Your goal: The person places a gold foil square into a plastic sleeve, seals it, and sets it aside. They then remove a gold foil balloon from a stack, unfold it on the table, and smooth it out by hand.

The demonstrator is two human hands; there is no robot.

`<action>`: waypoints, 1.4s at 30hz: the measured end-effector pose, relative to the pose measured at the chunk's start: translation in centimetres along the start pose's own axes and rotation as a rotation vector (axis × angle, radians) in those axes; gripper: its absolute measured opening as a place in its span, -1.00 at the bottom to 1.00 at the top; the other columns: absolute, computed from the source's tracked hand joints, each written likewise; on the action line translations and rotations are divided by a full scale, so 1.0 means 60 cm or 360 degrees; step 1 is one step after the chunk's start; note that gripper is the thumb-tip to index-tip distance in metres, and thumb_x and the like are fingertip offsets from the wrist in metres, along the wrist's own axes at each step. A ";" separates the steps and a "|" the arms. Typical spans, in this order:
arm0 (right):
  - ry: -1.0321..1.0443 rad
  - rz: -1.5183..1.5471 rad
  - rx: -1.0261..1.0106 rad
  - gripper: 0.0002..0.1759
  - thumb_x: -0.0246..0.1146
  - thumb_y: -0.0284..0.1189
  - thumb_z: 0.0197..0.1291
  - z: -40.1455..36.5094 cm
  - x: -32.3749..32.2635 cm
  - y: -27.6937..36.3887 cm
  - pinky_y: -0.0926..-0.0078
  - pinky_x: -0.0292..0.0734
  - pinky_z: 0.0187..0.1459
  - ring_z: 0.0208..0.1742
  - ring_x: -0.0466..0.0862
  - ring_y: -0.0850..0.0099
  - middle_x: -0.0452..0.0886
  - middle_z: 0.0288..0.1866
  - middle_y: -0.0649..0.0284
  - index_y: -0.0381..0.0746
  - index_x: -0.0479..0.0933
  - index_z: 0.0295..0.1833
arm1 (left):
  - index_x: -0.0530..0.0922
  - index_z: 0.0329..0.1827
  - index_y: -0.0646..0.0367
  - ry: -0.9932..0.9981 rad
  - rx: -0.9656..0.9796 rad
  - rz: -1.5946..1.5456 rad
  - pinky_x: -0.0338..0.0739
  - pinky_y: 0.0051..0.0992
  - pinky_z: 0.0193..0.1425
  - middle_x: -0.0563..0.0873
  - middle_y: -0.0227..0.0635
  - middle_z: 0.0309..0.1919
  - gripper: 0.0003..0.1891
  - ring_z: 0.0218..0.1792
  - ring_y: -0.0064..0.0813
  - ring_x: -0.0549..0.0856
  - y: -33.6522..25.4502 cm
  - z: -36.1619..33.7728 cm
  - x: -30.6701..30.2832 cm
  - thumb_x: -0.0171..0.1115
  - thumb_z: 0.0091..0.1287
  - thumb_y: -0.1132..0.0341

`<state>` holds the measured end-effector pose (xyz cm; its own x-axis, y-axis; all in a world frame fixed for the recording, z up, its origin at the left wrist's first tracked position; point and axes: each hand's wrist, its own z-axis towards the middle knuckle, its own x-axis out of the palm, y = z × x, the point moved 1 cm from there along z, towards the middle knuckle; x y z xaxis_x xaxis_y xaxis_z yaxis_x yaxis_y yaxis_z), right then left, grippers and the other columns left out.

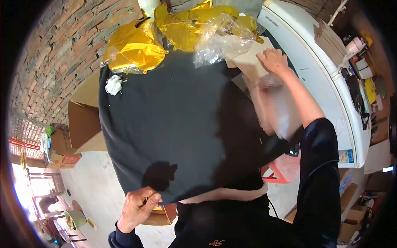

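Note:
A black cloth [173, 115] covers the table in front of me. My left hand [140, 206] is at its near left edge, fingers curled and thumb pressed against them; what is between them, if anything, I cannot make out. At the far right, my right hand [273, 62] has its fingers bent over a beige card [254, 62]. Below that forearm lie clear plastic sleeves [277, 107], partly blurred. Crumpled clear plastic [221, 41] and shiny gold foil balloons [142, 49] lie along the far edge. A white bundle of string [113, 84] rests at the far left.
A white refrigerator [326, 78] lies along the right side. Brick wall [62, 53] rises at the left, with an open cardboard box [84, 124] beside the table. A red plastic stool [285, 169] is under the right edge. A green bin [75, 220] stands on the floor.

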<state>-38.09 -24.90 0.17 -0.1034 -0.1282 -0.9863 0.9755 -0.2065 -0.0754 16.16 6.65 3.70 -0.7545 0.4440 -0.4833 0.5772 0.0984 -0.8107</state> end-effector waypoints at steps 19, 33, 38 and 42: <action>0.0132 -0.0400 -0.0270 -0.15 -0.14 0.17 0.62 0.064 0.070 0.002 -0.07 0.53 0.31 0.30 0.61 -0.13 0.60 0.25 -0.18 -0.44 0.71 0.07 | 0.60 0.30 0.23 -0.1154 0.0916 0.0817 0.44 -0.12 0.48 0.58 0.02 0.30 -0.52 0.37 0.07 0.53 -0.039 0.551 -0.108 0.41 0.38 0.20; -0.0243 0.0136 -0.0382 -0.63 0.05 -0.25 0.59 0.168 0.136 -0.181 -0.06 0.57 0.15 0.07 0.69 -0.15 0.71 -0.05 -0.17 -0.31 0.64 -0.04 | 0.57 0.42 0.15 -0.1450 0.0603 0.1116 0.18 -0.01 0.65 0.47 0.04 0.53 -0.44 0.62 0.05 0.31 0.026 0.641 -0.082 0.26 0.47 0.01; -0.1213 0.0862 -0.0433 -0.80 0.22 -0.43 0.47 0.126 -0.110 0.033 0.19 0.54 0.15 0.04 0.65 0.06 0.68 -0.10 0.03 -0.30 0.66 0.03 | 0.57 0.43 0.15 -0.1451 0.0568 0.1118 0.17 -0.02 0.65 0.46 0.02 0.54 -0.44 0.62 0.03 0.31 0.022 0.639 -0.080 0.25 0.47 0.02; -0.0575 0.0538 -0.1094 -0.46 0.43 0.02 0.20 0.059 -0.150 0.298 -0.09 0.42 0.41 0.37 0.59 0.03 0.69 0.21 0.08 -0.13 0.69 0.12 | 0.58 0.41 0.15 -0.1468 0.0621 0.1114 0.19 -0.01 0.64 0.47 0.01 0.53 -0.45 0.60 0.04 0.33 0.030 0.644 -0.082 0.28 0.46 0.03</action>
<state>-20.42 -30.86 8.18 0.2735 -0.4032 -0.8733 0.8541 0.5193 0.0277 8.86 -29.75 -8.13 -0.3489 -0.5198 -0.7798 0.9347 -0.2529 -0.2496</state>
